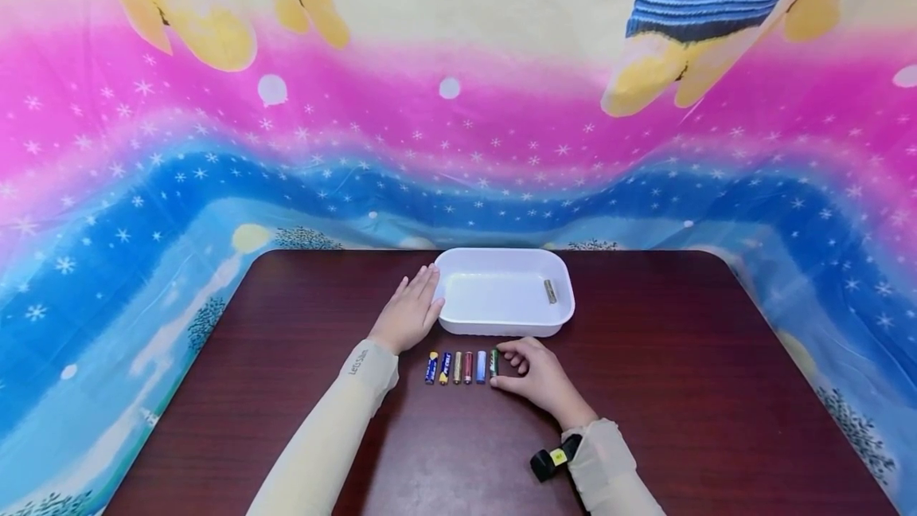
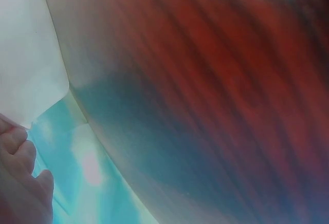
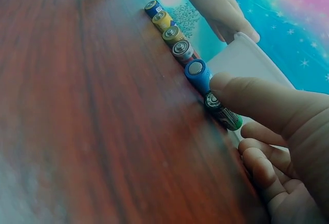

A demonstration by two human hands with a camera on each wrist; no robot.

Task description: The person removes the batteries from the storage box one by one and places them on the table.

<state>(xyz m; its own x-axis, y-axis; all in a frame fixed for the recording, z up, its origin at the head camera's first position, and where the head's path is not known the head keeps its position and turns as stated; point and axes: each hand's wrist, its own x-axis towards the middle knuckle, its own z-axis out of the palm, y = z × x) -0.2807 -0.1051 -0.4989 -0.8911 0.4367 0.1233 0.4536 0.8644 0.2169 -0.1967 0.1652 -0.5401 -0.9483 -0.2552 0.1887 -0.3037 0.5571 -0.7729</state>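
Several batteries lie side by side in a row in front of a white plastic tray. From the left they are two blue-and-yellow batteries, a gold battery, a red battery, a light-blue battery and a green-and-black battery. My right hand pinches the green-and-black one between thumb and fingertips, at its two ends. With fingers straight, my left hand rests against the tray's left side. Inside the tray, toward the right, lies another gold battery.
The dark reddish-brown table has rounded far corners. Behind it hangs a printed cloth in pink and blue. A black strap with a small device is on the right wrist. The left wrist view shows mostly blurred tabletop.
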